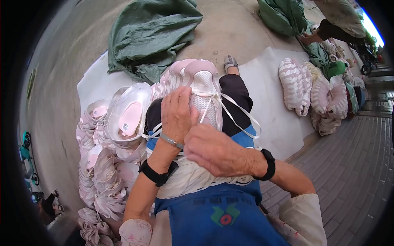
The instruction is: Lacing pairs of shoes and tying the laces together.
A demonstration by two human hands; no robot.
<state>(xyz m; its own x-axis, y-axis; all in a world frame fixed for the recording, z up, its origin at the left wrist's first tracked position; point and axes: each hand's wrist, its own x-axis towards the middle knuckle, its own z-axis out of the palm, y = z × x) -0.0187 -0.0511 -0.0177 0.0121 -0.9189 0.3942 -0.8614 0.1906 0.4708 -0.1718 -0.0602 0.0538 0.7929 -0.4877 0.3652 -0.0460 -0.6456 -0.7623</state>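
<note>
A pink and white mesh shoe upper (pixel 204 84) lies at the front of a row of stacked uppers between my knees. White shoelace (pixel 242 117) runs through its eyelets, with a long loop hanging to the right. My left hand (pixel 177 112) grips the left side of this upper, fingers bent over it. Just below and to the right, my right hand (pixel 219 149) is closed in a pinch; a lace end runs down from the eyelets toward it. The pinched fingertips are hidden. A bundle of white laces (pixel 184 180) lies across my lap on a blue apron (pixel 197 217).
More uppers (pixel 104 180) are heaped on my left, near a clear plastic piece with a pink insole (pixel 130 119). A green sack (pixel 152 37) lies ahead. Further uppers (pixel 294 86) sit on the white sheet (pixel 266 90) at right, near another person (pixel 340 20).
</note>
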